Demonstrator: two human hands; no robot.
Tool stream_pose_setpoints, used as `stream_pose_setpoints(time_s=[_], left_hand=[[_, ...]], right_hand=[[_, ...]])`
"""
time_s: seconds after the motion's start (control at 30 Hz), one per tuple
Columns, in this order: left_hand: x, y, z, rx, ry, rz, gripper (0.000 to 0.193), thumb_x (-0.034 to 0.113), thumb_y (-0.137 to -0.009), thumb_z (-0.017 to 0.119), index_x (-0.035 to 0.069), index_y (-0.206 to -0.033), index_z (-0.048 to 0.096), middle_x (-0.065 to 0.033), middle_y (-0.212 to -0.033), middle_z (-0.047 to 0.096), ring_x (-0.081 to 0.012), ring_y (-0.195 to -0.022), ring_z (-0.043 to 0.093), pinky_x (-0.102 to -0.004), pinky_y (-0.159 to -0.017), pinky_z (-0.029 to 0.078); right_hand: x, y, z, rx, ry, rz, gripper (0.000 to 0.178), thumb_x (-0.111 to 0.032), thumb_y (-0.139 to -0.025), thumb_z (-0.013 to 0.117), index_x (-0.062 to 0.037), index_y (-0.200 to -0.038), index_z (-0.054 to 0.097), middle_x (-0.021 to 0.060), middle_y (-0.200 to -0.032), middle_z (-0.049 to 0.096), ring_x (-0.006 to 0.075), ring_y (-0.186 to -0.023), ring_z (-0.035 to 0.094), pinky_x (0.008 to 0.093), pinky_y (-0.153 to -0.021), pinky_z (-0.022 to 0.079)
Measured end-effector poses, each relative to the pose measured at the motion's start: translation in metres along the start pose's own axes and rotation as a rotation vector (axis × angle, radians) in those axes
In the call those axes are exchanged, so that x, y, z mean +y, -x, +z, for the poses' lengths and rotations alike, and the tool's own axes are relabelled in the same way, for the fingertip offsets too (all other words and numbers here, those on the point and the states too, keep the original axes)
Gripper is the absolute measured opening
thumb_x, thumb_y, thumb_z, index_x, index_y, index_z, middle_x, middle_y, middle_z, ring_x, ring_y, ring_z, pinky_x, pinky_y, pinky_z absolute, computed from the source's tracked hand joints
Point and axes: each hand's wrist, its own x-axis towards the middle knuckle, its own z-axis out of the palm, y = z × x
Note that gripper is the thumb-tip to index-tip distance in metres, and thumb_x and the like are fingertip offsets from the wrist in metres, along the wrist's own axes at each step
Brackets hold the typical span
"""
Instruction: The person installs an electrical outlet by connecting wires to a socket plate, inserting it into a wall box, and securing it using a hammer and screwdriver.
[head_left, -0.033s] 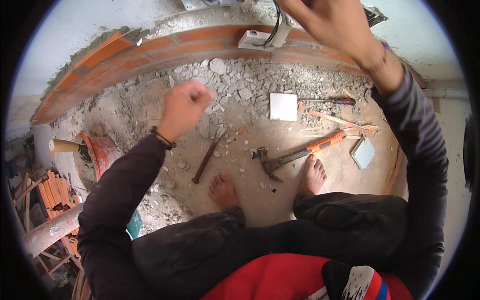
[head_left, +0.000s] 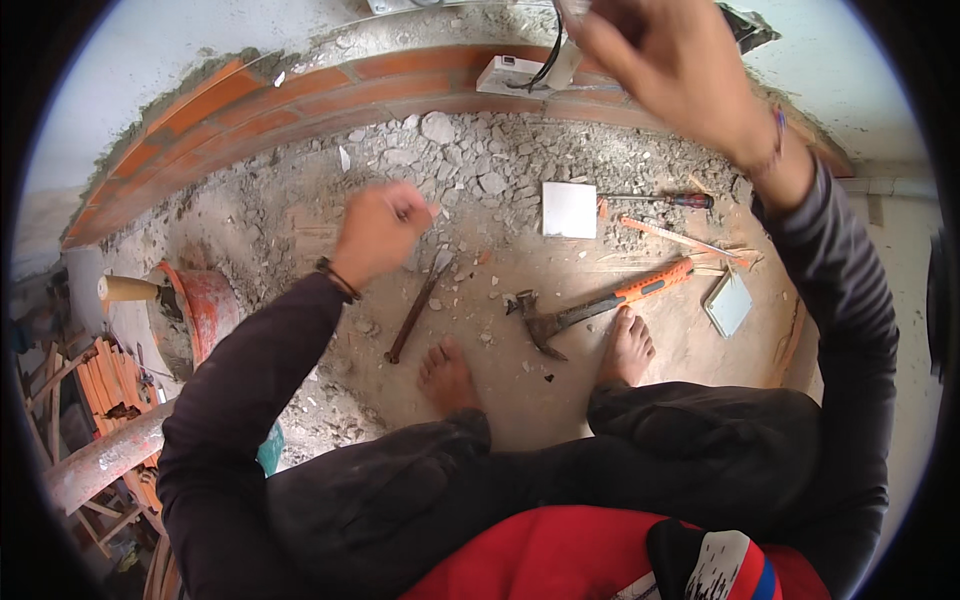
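Observation:
My left hand [head_left: 382, 228] hangs over the rubble with its fingers curled together. Something small and pale may be at its fingertips, but I cannot make it out. At the top edge my right hand [head_left: 680, 85] reaches to the wall, thumb and fingers drawn together beside dark cables [head_left: 552, 55]. Its fingertips are partly cut off, so what they grip is hidden. Below the cables a white electrical box [head_left: 508, 75] sits against the bricks. A claw hammer [head_left: 600, 305] with an orange and black handle lies by my right foot, and a rusty chisel [head_left: 415, 312] by my left.
Broken mortar [head_left: 470, 160] lies along the exposed brick wall [head_left: 390, 85]. Near it are a white square plate [head_left: 569, 210], a screwdriver [head_left: 670, 199] and another pale plate [head_left: 728, 305]. At left stand a red bucket-like container [head_left: 205, 310] and stacked orange bricks [head_left: 115, 390].
My left hand has moved slightly down and to the right. My right hand has shifted a little lower at the wall. The tools stay in place.

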Motion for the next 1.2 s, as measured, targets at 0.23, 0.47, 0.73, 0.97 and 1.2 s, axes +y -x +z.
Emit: stream_pose_setpoints(time_s=[0.23, 0.47, 0.73, 0.97, 1.2], left_hand=[[-0.03, 0.043, 0.08, -0.371, -0.102, -0.213, 0.026, 0.026, -0.083, 0.08, 0.004, -0.085, 0.068, -0.0107, -0.077, 0.071, -0.0257, -0.071, 0.069, -0.037, -0.067, 0.054], [-0.036, 0.102, 0.07, -0.159, -0.419, -0.329, 0.043, 0.04, -0.086, 0.074, 0.003, -0.104, 0.06, -0.0192, -0.103, 0.066, -0.0396, -0.092, 0.067, -0.0491, -0.08, 0.052], [-0.061, 0.122, 0.071, -0.373, -0.527, -0.375, 0.036, 0.036, -0.099, 0.057, 0.0, -0.106, 0.057, -0.0248, -0.106, 0.064, -0.042, -0.093, 0.068, -0.0527, -0.078, 0.053], [-0.016, 0.1, 0.049, -0.122, 0.029, -0.117, 0.028, 0.027, -0.104, 0.051, 0.0, -0.105, 0.05, -0.0206, -0.073, 0.063, -0.035, -0.06, 0.064, -0.048, -0.056, 0.05], [0.16, -0.01, -0.056, -0.127, 1.233, -0.086, 0.033, 0.042, -0.109, 0.042, 0.009, -0.11, 0.049, 0.0026, -0.062, 0.048, -0.0086, -0.041, 0.049, -0.0236, -0.038, 0.042]], right_hand=[[0.024, 0.206, 0.041, -1.035, 0.062, 0.473, 0.015, -0.017, -0.085, 0.07, -0.0082, -0.096, 0.067, 0.0149, -0.094, 0.068, 0.0338, -0.09, 0.069, 0.047, -0.077, 0.055], [0.017, 0.293, 0.063, -1.158, 0.204, 0.394, 0.036, -0.023, -0.082, 0.075, -0.0088, -0.112, 0.063, 0.0123, -0.109, 0.064, 0.0346, -0.105, 0.063, 0.0444, -0.09, 0.052], [0.022, 0.29, 0.056, -1.098, 0.01, 0.522, 0.025, -0.019, -0.08, 0.068, -0.0061, -0.1, 0.062, 0.0199, -0.086, 0.067, 0.0434, -0.083, 0.066, 0.0506, -0.072, 0.053], [-0.003, 0.249, 0.019, -1.016, -0.072, 0.587, 0.03, -0.04, -0.08, 0.069, -0.0105, -0.082, 0.067, 0.0162, -0.066, 0.064, 0.0409, -0.069, 0.066, 0.0517, -0.064, 0.051], [-0.025, 0.196, -0.01, -0.245, -0.395, 0.507, 0.016, -0.015, -0.082, 0.07, -0.004, -0.077, 0.06, 0.0114, -0.061, 0.054, 0.0295, -0.052, 0.054, 0.0366, -0.053, 0.044]])
